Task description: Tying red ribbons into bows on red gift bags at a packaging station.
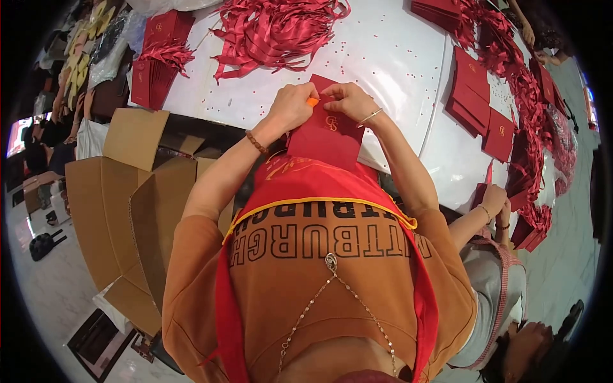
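Note:
A flat dark-red paper bag (332, 145) with a gold emblem lies at the table's near edge, close against my red apron. My left hand (292, 107) is closed at its upper left side. A small orange thing (313, 101) shows at those fingertips; its kind is mostly hidden by the hand. My right hand (351, 104) pinches at the bag's upper right part, thumb and fingers bent together. Whether a ribbon end is between these fingers is too small to tell.
A heap of red ribbons (274, 32) lies beyond my hands, with small red dots scattered on the white table (383, 70). Red bags (153, 83) stand stacked at left, more (469, 89) at right. An open cardboard box (108, 210) is left; a co-worker's hands (493, 203) are right.

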Action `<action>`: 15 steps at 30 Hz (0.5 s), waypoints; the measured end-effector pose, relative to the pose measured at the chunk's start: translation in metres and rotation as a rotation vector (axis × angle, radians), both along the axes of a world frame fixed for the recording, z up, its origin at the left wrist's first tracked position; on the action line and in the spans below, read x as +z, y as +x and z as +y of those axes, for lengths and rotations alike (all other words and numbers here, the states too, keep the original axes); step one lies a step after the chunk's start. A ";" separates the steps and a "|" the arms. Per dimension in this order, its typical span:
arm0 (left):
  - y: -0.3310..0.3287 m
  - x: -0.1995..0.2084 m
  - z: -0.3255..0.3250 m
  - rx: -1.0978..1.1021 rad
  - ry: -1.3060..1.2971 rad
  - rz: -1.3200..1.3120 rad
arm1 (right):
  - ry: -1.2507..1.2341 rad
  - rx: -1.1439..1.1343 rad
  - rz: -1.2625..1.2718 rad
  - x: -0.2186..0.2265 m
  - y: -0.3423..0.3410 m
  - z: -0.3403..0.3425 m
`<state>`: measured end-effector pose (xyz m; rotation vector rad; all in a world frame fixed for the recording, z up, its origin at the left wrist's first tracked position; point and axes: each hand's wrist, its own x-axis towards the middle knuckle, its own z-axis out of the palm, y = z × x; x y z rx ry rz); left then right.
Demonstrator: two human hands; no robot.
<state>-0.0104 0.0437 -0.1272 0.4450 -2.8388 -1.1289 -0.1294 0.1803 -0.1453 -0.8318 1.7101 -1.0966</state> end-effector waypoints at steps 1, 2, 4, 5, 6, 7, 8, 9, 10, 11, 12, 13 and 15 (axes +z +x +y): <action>-0.001 -0.001 0.000 -0.037 -0.046 0.003 | -0.004 -0.022 0.001 0.000 0.001 0.001; -0.001 -0.001 -0.001 -0.038 -0.046 0.003 | -0.004 -0.023 0.002 -0.002 0.000 0.001; -0.001 0.000 -0.001 -0.095 -0.126 -0.005 | -0.004 0.013 0.077 -0.003 0.000 0.000; 0.000 -0.001 -0.001 -0.093 -0.126 -0.005 | -0.004 0.015 0.077 -0.001 0.000 0.000; 0.001 -0.001 -0.001 -0.070 -0.105 -0.013 | 0.007 0.011 0.056 0.001 0.001 0.000; 0.001 -0.001 -0.001 -0.051 -0.083 -0.022 | 0.019 0.003 0.035 0.004 0.001 0.000; 0.001 0.000 0.000 -0.054 -0.083 -0.022 | 0.019 0.000 0.035 0.003 0.001 0.000; 0.001 0.000 0.001 -0.052 -0.088 -0.009 | 0.018 -0.002 0.035 0.001 0.001 0.001; 0.001 0.001 0.003 -0.046 -0.091 0.004 | 0.018 -0.002 0.036 0.002 0.001 0.001; 0.000 0.001 0.003 -0.045 -0.090 0.004 | 0.019 -0.001 0.036 0.003 0.001 0.000; -0.002 0.001 0.002 -0.066 -0.093 -0.006 | 0.058 0.024 0.096 0.005 0.001 0.000; -0.003 0.002 0.002 -0.087 -0.096 -0.016 | 0.096 0.048 0.156 0.007 0.002 -0.002; -0.003 0.004 0.006 -0.113 -0.189 -0.036 | 0.127 0.054 0.173 0.007 0.003 -0.003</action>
